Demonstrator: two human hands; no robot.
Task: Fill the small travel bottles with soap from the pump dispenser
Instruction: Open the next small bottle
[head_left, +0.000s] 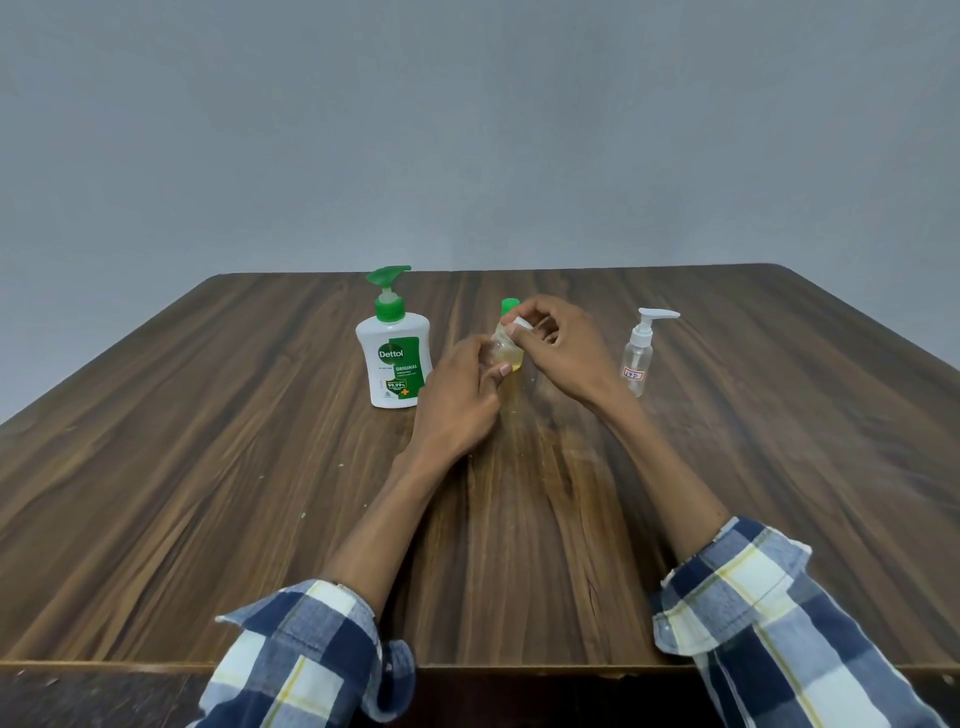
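Note:
A white Dettol pump dispenser (393, 353) with a green pump head stands upright on the wooden table (208, 467), left of centre. Just to its right, my left hand (457, 400) grips a small clear travel bottle (506, 356) with yellowish soap in its bottom. My right hand (563, 345) pinches a small white cap (521, 324) at the top of that bottle. A green cap (510, 305) shows right behind my fingers; I cannot tell whether it belongs to a second small bottle. A clear travel bottle with a white pump top (640, 358) stands upright to the right of my right hand.
The table's far edge runs close behind the bottles, with a plain grey wall beyond. Its front edge lies under my checked sleeves. A few small specks and a faint smear mark the wood near the held bottle.

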